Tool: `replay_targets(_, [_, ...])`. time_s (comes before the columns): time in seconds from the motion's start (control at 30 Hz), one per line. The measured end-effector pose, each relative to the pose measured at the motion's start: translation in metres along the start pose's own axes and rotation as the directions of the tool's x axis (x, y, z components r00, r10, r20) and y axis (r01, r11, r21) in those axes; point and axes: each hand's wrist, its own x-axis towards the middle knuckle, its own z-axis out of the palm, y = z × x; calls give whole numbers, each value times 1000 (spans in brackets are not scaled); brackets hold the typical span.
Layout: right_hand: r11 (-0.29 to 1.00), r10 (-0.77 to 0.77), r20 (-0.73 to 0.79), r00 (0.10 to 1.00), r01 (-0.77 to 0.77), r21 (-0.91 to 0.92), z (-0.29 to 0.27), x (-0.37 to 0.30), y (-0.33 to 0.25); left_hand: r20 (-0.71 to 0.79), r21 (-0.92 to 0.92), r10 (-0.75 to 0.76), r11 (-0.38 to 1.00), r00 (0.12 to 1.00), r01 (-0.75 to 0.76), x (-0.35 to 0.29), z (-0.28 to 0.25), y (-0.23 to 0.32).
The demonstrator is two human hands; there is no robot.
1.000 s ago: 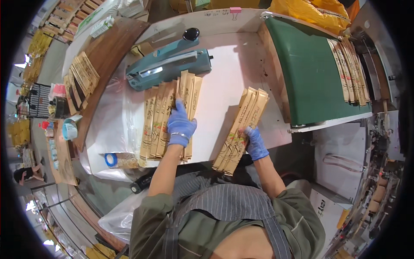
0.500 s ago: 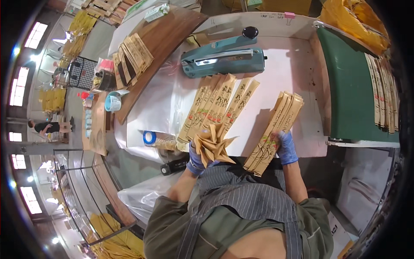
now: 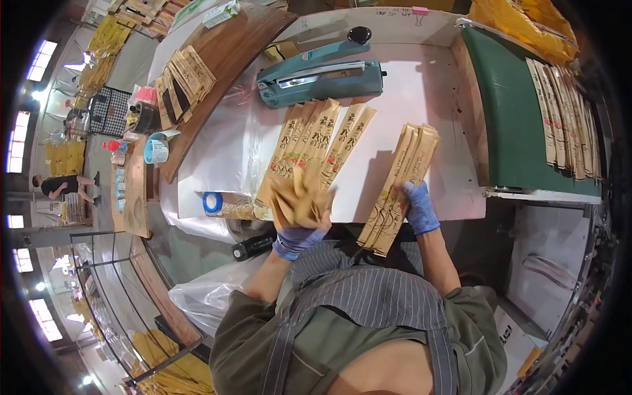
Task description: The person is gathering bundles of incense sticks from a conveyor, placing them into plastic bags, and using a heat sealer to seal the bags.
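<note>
My left hand (image 3: 299, 240), in a blue glove, is closed round the lower end of a bunch of brown paper sleeves (image 3: 299, 197). Their upper ends spread out and are smeared by motion. In my blue-gloved right hand (image 3: 421, 209) is a flat stack of long printed paper sleeves (image 3: 400, 184), gripped at its right edge. The stack slants, its near end reaching over the table's front edge. Between and beyond my hands, several more printed paper sleeves (image 3: 313, 135) lie fanned on the white table (image 3: 421, 85). The fingers under the right-hand stack are mostly hidden.
A teal heat sealer (image 3: 322, 78) stands at the back of the table. To the right, a green surface (image 3: 500, 112) carries a row of sleeves (image 3: 559, 118). A blue tape roll (image 3: 212, 203) lies left, and a wooden board (image 3: 243, 52) holds more sleeves. One person (image 3: 62, 186) is far left.
The bunch in my left hand has swung, its spread ends now blurred. My right hand keeps its stack. The whole view has shifted slightly, so things sit further left and higher.
</note>
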Motion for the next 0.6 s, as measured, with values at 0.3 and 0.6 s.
replay_targets(0.3, [162, -800, 183, 572, 500, -851, 97, 42, 9, -255, 566, 55, 818, 965, 103, 47, -24, 4])
replay_targets(0.6, [361, -724, 222, 653, 633, -685, 152, 14, 1, -163, 449, -61, 884, 985, 129, 70, -29, -16])
